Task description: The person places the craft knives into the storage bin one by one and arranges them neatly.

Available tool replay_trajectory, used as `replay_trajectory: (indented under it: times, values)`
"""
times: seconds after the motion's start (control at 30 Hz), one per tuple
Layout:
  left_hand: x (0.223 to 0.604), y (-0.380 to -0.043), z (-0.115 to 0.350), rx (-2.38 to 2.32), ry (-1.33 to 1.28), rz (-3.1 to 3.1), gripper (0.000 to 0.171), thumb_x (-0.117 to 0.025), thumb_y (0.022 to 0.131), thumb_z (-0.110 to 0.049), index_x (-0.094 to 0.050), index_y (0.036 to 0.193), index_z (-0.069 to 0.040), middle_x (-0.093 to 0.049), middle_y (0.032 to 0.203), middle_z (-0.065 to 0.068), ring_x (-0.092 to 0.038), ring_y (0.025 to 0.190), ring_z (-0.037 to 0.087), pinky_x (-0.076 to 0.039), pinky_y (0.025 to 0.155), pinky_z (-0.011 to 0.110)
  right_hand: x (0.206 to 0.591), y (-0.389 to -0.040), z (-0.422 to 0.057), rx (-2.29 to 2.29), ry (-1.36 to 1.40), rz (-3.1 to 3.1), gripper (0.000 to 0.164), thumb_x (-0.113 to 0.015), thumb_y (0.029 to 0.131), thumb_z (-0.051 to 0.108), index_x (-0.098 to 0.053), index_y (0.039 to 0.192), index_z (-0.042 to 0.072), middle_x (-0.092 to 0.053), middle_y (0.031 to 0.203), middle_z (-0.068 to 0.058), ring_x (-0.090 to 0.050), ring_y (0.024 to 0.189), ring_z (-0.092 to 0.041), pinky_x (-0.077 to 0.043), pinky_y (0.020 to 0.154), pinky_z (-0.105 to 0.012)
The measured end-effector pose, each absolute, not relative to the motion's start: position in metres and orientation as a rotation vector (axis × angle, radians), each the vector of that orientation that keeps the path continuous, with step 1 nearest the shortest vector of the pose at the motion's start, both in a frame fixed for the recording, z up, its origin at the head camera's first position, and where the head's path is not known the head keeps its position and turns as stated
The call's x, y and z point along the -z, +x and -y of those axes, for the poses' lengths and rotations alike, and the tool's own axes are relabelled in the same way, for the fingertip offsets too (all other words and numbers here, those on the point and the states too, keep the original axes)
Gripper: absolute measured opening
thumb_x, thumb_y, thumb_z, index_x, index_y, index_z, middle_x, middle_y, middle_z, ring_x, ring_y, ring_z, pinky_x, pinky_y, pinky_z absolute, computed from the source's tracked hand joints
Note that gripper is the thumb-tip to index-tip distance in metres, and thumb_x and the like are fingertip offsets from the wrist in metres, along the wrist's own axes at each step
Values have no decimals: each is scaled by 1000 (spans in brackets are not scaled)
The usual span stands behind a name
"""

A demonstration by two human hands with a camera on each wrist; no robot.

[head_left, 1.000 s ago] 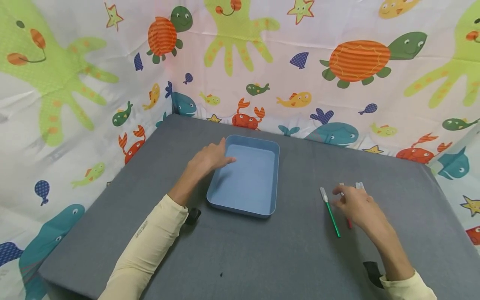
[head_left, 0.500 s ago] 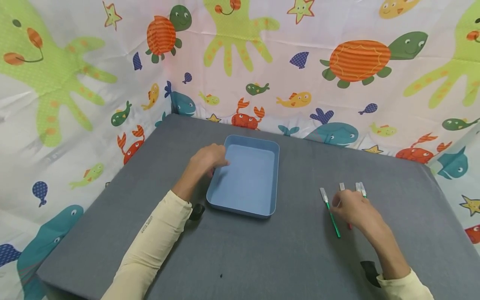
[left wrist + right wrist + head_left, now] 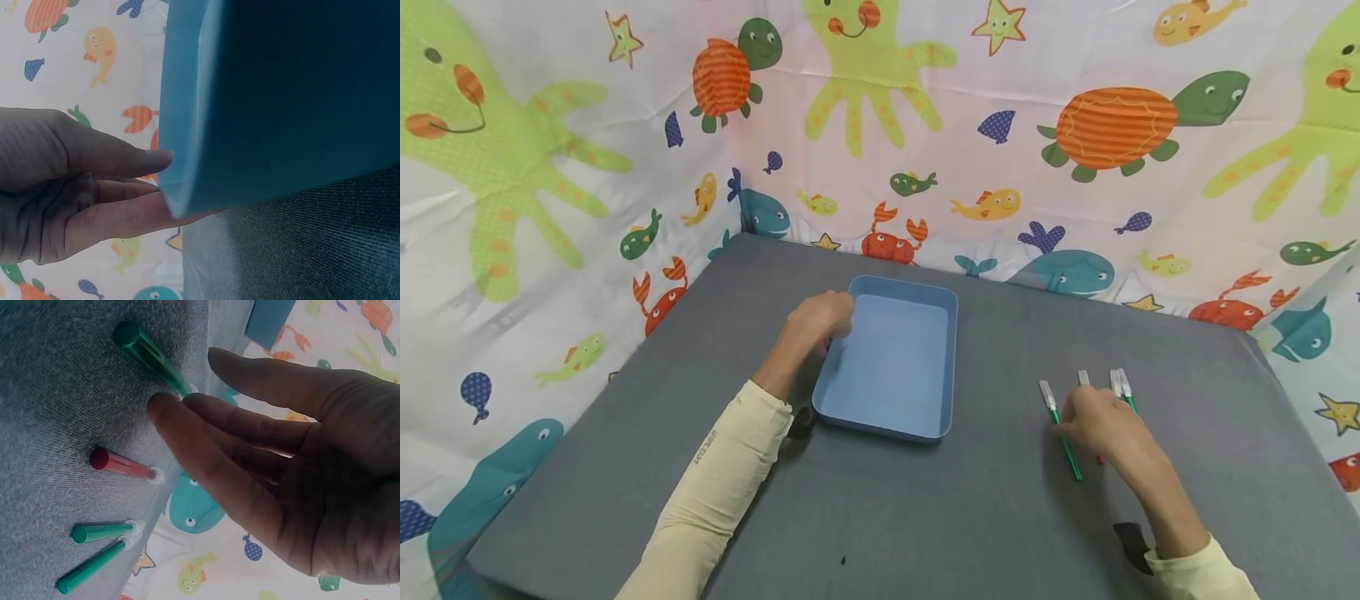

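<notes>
My left hand [image 3: 822, 317] is at the left wall of a shallow blue tray [image 3: 882, 434]. In the left wrist view, the thumb lies on one side of the tray's edge [image 3: 187, 169] and the fingers on the other, gripping it. My right hand [image 3: 1099, 421] hovers over a slim green pen-like stick [image 3: 1070, 454] with a clear cap, partly covering it. Thumb and fingers stand apart in the right wrist view, with the green stick [image 3: 153, 359] just beyond the fingertips. A red stick [image 3: 122, 464] lies beside it, mostly hidden by the hand in the head view.
Two more green sticks [image 3: 100, 532] lie side by side past the red one. All rest on a grey cloth-covered table [image 3: 970, 517]. A white curtain [image 3: 865, 200] printed with sea animals hangs behind and at both sides. Black bands are at both wrists.
My left hand's fingers, spread over the tray's rim a second ago, have closed on its left wall. My right hand has shifted slightly left and lower, toward the leftmost green stick.
</notes>
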State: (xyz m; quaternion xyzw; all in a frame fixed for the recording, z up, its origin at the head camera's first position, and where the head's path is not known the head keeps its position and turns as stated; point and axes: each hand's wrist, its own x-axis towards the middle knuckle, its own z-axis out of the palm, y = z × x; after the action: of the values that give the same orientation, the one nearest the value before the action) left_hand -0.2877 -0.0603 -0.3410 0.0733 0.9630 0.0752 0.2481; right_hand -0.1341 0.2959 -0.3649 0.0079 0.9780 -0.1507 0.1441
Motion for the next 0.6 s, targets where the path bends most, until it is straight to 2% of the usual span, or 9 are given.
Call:
replay_trajectory:
  times: [0.1, 0.23, 0.43, 0.47, 0.6]
  values:
    - [341, -290, 60, -183, 193, -2601, 42, -49, 106, -8, -51, 147, 0, -70, 121, 22, -75, 58, 19, -55, 57, 29, 366, -134, -295, 411, 42, -2814, 19, -77, 89, 16, -67, 76, 7, -63, 69, -5, -60, 48, -18, -43, 54, -36]
    - [354, -299, 63, -168, 220, -2605, 40, -49, 106, -7, -53, 145, 1, -72, 116, 22, -74, 56, 18, -55, 56, 29, 368, -134, -293, 394, 61, -2799, 23, -77, 91, 15, -66, 71, 8, -62, 65, -4, -61, 49, -19, -44, 53, -36]
    - [355, -302, 63, -175, 250, -2612, 37, -51, 105, -5, -57, 141, 3, -73, 117, 23, -74, 56, 18, -56, 59, 28, 368, -135, -292, 392, 58, -2798, 26, -77, 91, 13, -65, 68, 8, -55, 60, -2, -60, 49, -19, -44, 51, -35]
    - [346, -296, 61, -176, 244, -2605, 37, -51, 105, -5, -57, 140, 3, -73, 116, 24, -75, 57, 19, -56, 59, 28, 368, -135, -292, 392, 59, -2798, 27, -77, 91, 13, -64, 68, 8, -54, 60, -1, -59, 49, -18, -44, 51, -34]
    - [345, -297, 62, -196, 256, -2610, 30, -55, 104, -5, -62, 133, 2, -75, 106, 20, -76, 60, 19, -54, 60, 29, 370, -134, -293, 392, 46, -2809, 27, -77, 90, 11, -62, 67, 9, -57, 60, -3, -59, 47, -18, -45, 48, -34]
